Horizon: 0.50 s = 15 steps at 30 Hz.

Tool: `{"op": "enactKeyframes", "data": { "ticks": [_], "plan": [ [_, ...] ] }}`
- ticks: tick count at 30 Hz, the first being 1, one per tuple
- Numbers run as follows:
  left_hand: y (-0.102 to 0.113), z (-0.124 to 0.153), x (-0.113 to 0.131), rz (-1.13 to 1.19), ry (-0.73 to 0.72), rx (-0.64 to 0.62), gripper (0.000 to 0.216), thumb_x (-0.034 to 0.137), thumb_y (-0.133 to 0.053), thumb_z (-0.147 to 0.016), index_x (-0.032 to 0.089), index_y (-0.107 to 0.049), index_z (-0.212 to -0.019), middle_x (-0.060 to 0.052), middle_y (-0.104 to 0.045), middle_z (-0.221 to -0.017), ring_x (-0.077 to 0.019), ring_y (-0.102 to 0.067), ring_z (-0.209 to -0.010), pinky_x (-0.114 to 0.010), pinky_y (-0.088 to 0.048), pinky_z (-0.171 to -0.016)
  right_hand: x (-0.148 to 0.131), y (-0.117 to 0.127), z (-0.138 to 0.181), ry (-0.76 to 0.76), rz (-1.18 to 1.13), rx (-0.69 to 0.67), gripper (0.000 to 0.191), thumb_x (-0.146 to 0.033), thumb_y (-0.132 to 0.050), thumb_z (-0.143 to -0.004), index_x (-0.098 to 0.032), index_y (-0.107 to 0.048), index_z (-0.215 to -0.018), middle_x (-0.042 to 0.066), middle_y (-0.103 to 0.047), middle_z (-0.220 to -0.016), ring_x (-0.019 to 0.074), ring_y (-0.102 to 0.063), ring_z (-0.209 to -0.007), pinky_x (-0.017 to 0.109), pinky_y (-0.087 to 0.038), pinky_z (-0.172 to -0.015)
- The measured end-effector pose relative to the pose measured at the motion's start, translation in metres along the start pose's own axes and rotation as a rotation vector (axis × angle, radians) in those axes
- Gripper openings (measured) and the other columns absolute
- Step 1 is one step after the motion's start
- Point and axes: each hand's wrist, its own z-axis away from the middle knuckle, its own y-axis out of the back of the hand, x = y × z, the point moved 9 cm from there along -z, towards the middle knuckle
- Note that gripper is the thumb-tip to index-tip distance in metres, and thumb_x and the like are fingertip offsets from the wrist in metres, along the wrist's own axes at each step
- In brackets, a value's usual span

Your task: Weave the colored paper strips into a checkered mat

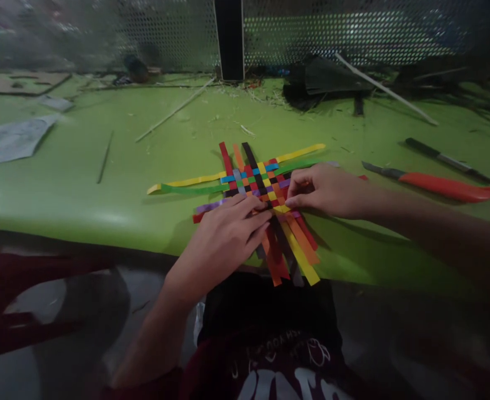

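Note:
A woven mat of coloured paper strips (258,179) lies on the green table (70,183) near its front edge, with loose strip ends sticking out on every side. My left hand (224,239) lies flat on the mat's near left part, fingers stretched out and pressing the strips down. My right hand (326,190) is at the mat's right edge, its thumb and fingers pinched on a strip end there. Yellow, orange and red strip ends (297,253) hang over the table's front edge.
A knife with an orange handle (436,184) and a dark tool (449,161) lie to the right. Thin sticks (174,111) and a dark bundle (324,80) sit at the back by a perforated metal wall. Paper scraps (11,139) lie at far left.

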Motion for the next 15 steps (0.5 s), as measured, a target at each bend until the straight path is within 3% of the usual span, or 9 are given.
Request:
{"op": "enactKeyframes", "data": {
  "ticks": [8,15],
  "plan": [
    [0.0,0.0,0.003,-0.066,-0.111,-0.144,0.027,0.016,-0.049,-0.107,0.014,-0.069,-0.124,-0.011,-0.071,-0.125,-0.0265,-0.065,-0.122,-0.044,-0.055,-0.107,-0.007,-0.001,0.005,0.107,0.025,0.116,0.021,-0.026,-0.063,-0.09,-0.021,-0.064,-0.069,0.005,-0.07,-0.088,0.0183,-0.06,-0.077,0.033,-0.044,-0.069],
    [-0.005,-0.002,-0.004,-0.013,-0.087,-0.216,0.034,0.012,-0.042,-0.107,0.015,-0.068,-0.129,-0.013,-0.069,-0.122,-0.0282,-0.065,-0.113,-0.044,-0.057,-0.097,-0.004,0.001,0.009,0.187,-0.075,0.161,0.033,-0.045,-0.064,-0.094,-0.025,-0.065,-0.068,0.007,-0.067,-0.083,0.0229,-0.06,-0.076,0.04,-0.047,-0.071]
  ]
}}
